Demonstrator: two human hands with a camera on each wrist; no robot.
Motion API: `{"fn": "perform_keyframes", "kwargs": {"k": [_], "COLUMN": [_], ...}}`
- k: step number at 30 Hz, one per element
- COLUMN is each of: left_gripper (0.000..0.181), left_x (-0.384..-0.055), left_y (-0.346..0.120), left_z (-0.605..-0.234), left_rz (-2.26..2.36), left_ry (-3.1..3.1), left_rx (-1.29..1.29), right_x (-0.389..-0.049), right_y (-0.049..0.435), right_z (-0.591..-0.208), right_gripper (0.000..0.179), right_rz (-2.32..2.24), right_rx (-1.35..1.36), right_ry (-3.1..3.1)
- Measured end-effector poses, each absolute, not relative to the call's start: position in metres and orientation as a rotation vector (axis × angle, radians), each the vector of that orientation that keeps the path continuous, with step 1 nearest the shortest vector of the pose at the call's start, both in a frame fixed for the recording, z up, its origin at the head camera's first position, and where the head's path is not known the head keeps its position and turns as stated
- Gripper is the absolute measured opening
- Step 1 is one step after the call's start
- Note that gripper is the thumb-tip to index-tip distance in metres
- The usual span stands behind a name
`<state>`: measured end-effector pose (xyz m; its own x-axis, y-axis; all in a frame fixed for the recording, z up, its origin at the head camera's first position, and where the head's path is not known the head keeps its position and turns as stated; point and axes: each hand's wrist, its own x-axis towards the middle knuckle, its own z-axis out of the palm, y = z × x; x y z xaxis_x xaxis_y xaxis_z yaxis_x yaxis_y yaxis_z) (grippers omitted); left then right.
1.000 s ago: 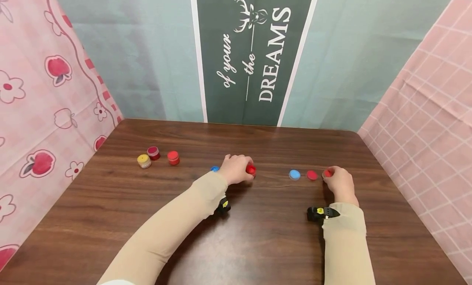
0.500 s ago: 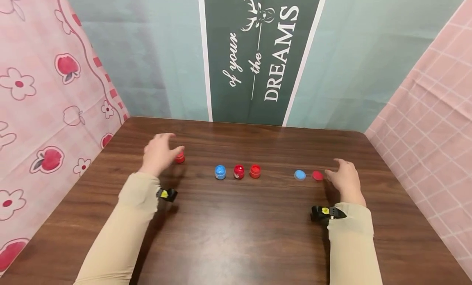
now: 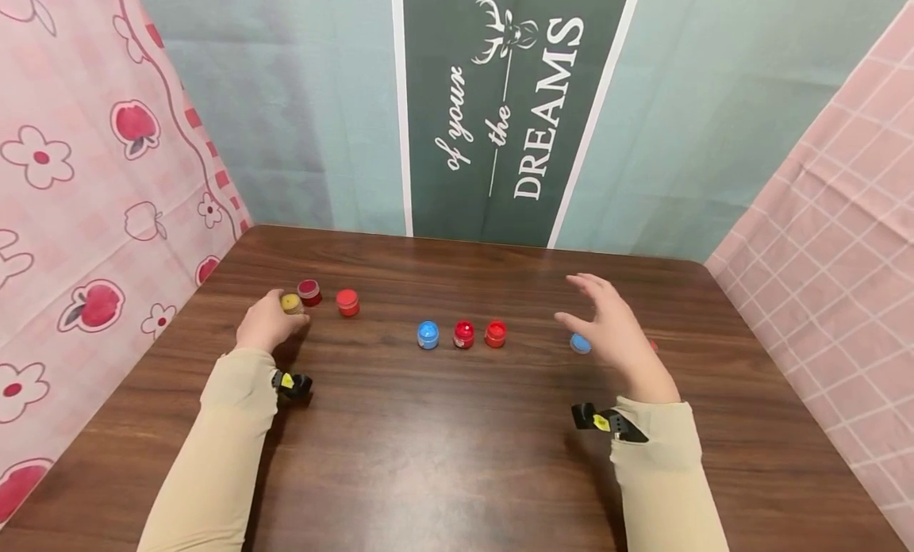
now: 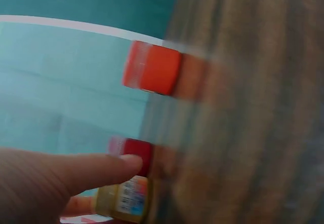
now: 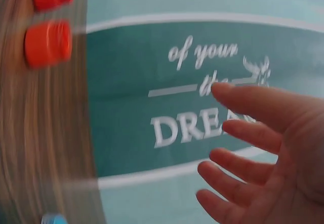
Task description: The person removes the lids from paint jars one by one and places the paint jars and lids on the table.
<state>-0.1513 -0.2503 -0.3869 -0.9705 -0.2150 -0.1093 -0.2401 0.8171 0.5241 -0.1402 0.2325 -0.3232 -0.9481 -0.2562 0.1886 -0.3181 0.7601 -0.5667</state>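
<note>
At the far left, my left hand [image 3: 267,322] has its thumb and fingers around a small yellow-lidded paint jar [image 3: 291,303]. The left wrist view shows this jar [image 4: 132,199] partly behind the thumb. Beside it stand a dark red paint jar [image 3: 309,292] and a bright red one [image 3: 347,301], both lidded. My right hand [image 3: 617,330] is raised over the right side, fingers spread, holding nothing. Below it lies a blue lid [image 3: 580,343], partly covered; a red lid [image 3: 653,346] peeks out behind the hand. Any other lid there is hidden.
Mid-table, an uncovered blue paint jar [image 3: 428,335], a dark red jar [image 3: 464,335] and a bright red jar [image 3: 496,334] stand in a row. Printed cloths hang behind the brown wooden table [image 3: 443,441] and on both sides.
My left hand has left the middle row and reached the yellow jar at far left. My right hand has let go of the red lid, lifted and shifted left.
</note>
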Motion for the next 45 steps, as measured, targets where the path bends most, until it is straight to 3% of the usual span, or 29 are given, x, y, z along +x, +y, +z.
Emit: {"fn": "perform_keyframes", "kwargs": {"k": [7,13,21,31,45], "left_gripper": [0.047,0.042,0.039,0.023,0.027], "left_x": [-0.145,-0.139,-0.126,-0.086,-0.081], "left_y": [-0.255,-0.236,-0.159,-0.068,-0.058], "left_z": [-0.389,-0.361,-0.33,-0.351,-0.358], "left_rz": [0.884,1.047,1.43,1.541,1.72], "left_ry": [2.994,3.096,2.937,2.726,2.595], "left_rx": [-0.342,-0.12,0.29,0.829,0.837], "right_x": [-0.132,-0.121,-0.099,-0.08,-0.079], "right_y": [0.203,0.188,0.159,0.122,0.117], "right_z": [-0.323,-0.319,-0.31,-0.323,-0.327], "right_gripper": [0.056,0.055,0.044,0.044,0.038], "right_rz": [1.008,1.013,1.104,0.996,1.083], "right_rx": [0.73,0.82,0.881,0.926,0.87], "right_ry": [-2.759,-2.758,-2.703,-2.59,-2.53]}}
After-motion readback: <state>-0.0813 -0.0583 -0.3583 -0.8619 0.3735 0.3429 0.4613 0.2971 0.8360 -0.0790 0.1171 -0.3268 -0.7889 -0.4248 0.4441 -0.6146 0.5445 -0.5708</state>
